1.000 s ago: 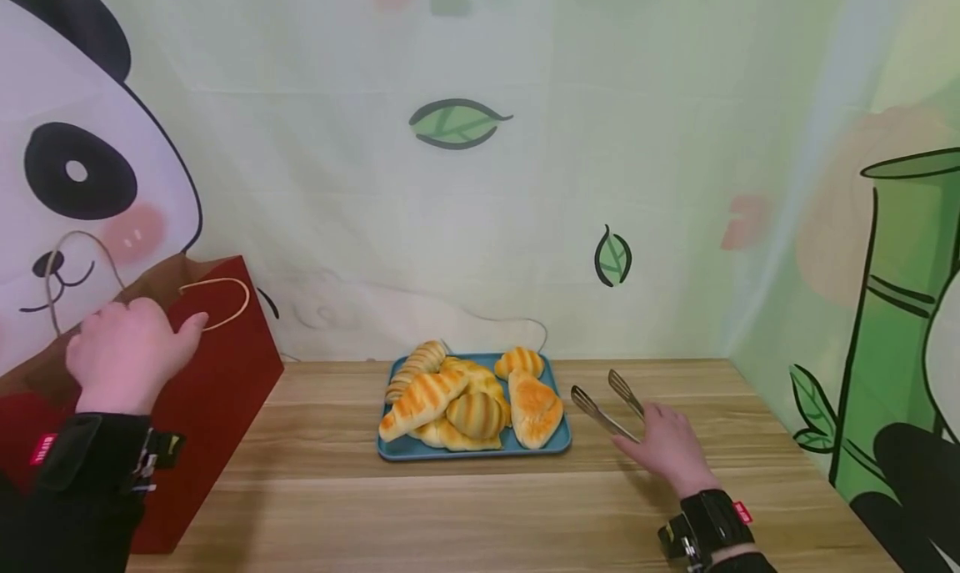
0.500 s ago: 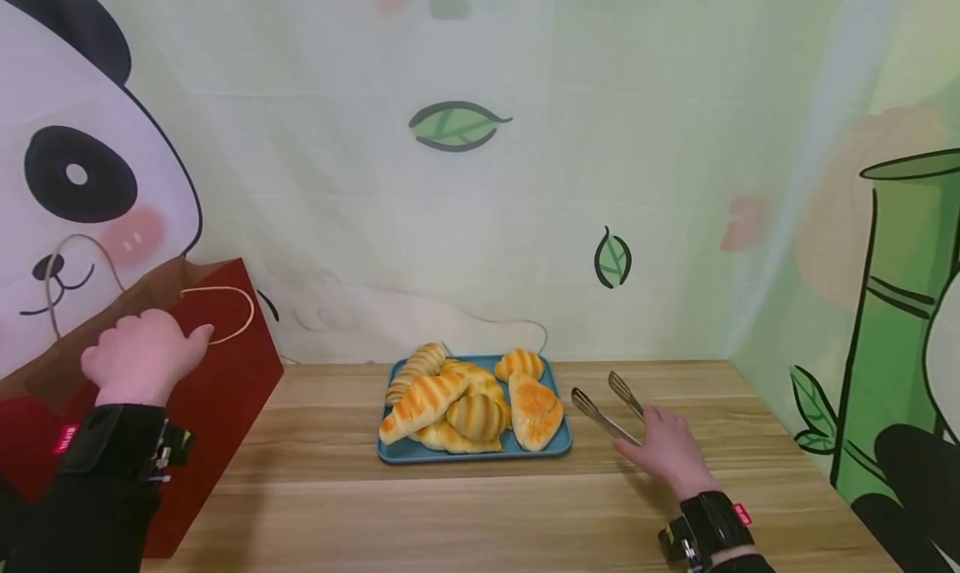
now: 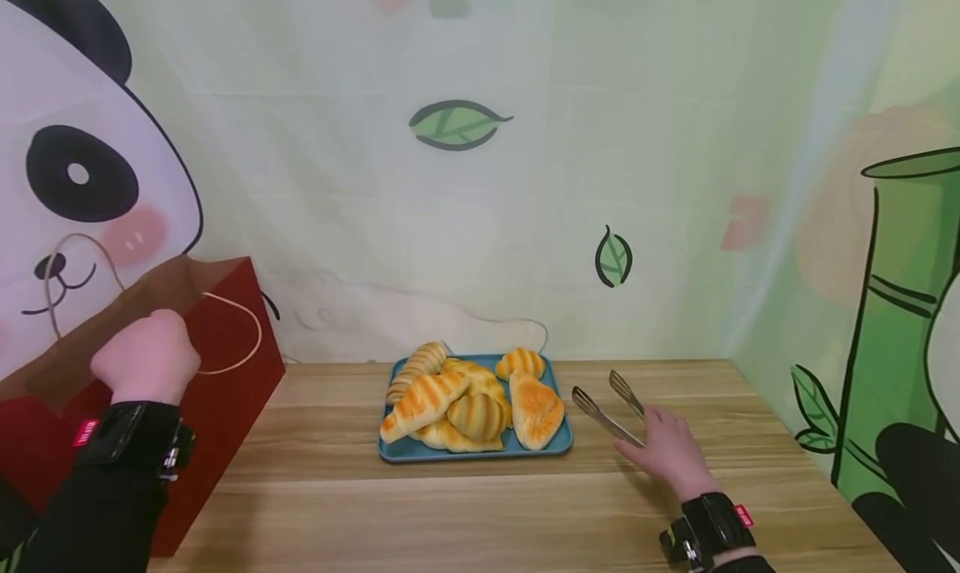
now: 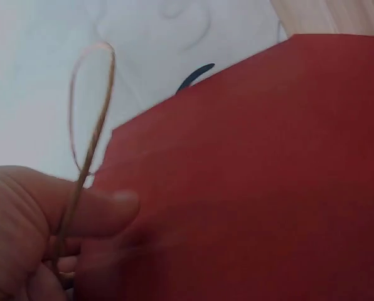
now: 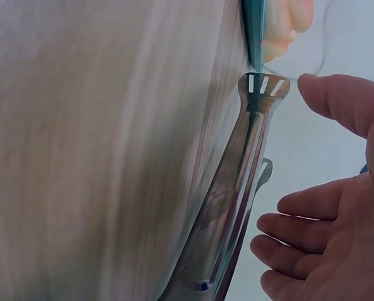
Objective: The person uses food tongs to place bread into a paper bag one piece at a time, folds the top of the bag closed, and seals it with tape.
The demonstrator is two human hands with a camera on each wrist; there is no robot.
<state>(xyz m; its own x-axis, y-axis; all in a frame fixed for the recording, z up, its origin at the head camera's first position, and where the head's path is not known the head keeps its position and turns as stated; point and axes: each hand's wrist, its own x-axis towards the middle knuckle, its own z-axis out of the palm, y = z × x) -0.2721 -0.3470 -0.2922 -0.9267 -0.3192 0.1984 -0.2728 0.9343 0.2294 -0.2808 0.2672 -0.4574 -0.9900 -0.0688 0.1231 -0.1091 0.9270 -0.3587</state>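
Observation:
My left hand (image 3: 146, 356) is at the near rim of a red paper bag (image 3: 217, 414). In the left wrist view its thumb lies against the red panel (image 4: 256, 175), and the other fingers curl at the rim beside the cord handle (image 4: 99, 125); some fingers are hidden. On the right of the table, metal tongs (image 3: 611, 423) lie with their slotted ends toward the back. My right hand (image 3: 671, 452) is over their near part. The right wrist view shows its thumb and fingers spread apart around the tongs (image 5: 228, 188), not closed on them.
A blue tray (image 3: 405, 449) between the hands bears several bread pieces: striped rolls (image 3: 423, 402) and a glossy bun (image 3: 536, 410). A printed curtain (image 3: 337, 181) stands behind the wooden table (image 3: 420, 515). A thin cord (image 3: 510, 319) runs along its lower part.
My left hand has moved a little to the right along the bag rim, its thumb folding in from sticking out. The near handle has shifted right. My right hand and the tongs have stayed put.

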